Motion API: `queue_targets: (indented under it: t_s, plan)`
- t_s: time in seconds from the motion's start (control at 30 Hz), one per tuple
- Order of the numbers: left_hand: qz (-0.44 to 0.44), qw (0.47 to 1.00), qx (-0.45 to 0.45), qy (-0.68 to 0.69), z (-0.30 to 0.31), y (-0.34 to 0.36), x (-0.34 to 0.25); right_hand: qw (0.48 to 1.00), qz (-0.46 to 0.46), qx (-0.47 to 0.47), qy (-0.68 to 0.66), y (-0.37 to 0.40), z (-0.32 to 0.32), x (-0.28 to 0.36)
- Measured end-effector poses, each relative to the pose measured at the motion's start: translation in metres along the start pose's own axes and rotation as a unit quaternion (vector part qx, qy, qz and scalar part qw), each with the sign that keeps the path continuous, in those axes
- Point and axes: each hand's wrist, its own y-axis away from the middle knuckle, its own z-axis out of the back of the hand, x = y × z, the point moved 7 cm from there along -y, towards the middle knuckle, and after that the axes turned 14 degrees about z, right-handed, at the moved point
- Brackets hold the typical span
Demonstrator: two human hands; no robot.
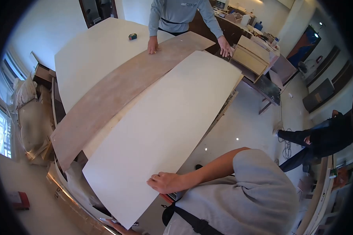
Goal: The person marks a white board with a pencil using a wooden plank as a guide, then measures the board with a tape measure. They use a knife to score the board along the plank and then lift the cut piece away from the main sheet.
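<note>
A long white panel [164, 113] lies slantwise in front of me, over another pale board [106, 135]. At its near long edge my right hand [166, 183] is closed, with the fingers curled on top by the rim. Low in the view, my left hand [123, 229] is beside the panel's near corner, mostly cut off and its fingers hardly visible. Alongside runs a curved, brownish board [117, 84]. Across from me, a person in a grey-blue sweatshirt [178, 15] presses one hand [152, 46] on the brown board and holds the other [224, 46] near the panel's far end.
Beyond the brown board is a wide white sheet [88, 55] with a tape measure [132, 37] on it. A wooden drawer-like box [251, 56] stands at the right, near a cluttered counter [259, 33]. Another person in dark clothes [321, 137] is at the far right.
</note>
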Motion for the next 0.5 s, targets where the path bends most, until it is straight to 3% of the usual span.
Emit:
queue_targets:
  t_s: [0.1,0.17,0.2,0.23,0.27,0.33,0.37,0.4,0.43,0.47,0.5]
  plan:
    - [-0.075,0.988,-0.088,0.104,0.038,0.024,0.022,0.999,-0.012,-0.04,-0.034,0.009,-0.04,0.017]
    - [-0.072,0.987,-0.059,0.13,0.049,0.065,0.038,0.998,0.006,-0.056,-0.036,0.02,-0.041,0.019]
    - [-0.042,0.992,0.008,0.118,0.038,0.084,0.048,0.997,0.018,-0.065,-0.036,0.024,-0.044,0.02]
    - [-0.027,0.981,0.158,0.112,0.04,0.083,0.058,0.996,0.016,-0.029,-0.078,0.031,-0.067,0.024]
    - [-0.018,0.98,0.086,0.179,0.036,0.099,0.073,0.994,0.026,-0.011,-0.11,0.041,-0.071,0.026]
    - [-0.005,0.98,0.106,0.165,0.064,0.083,0.097,0.981,0.066,0.029,-0.181,0.056,-0.077,0.029]
    - [-0.007,0.984,-0.007,0.181,0.067,0.087,0.109,0.974,0.047,0.001,-0.224,0.069,-0.061,0.025]
    - [-0.032,0.983,0.003,0.184,0.059,0.092,0.116,0.963,0.03,-0.021,-0.266,0.092,-0.045,0.015]
    - [-0.013,0.978,-0.032,0.208,0.073,0.08,0.127,0.942,-0.031,0.017,-0.334,0.113,-0.04,0.002]
    - [-0.008,0.973,-0.14,0.184,0.078,0.081,0.134,0.931,-0.097,-0.038,-0.349,0.143,-0.03,-0.015]
    - [-0.002,0.963,-0.191,0.19,0.079,0.081,0.14,0.897,-0.175,0.001,-0.406,0.182,-0.034,-0.032]
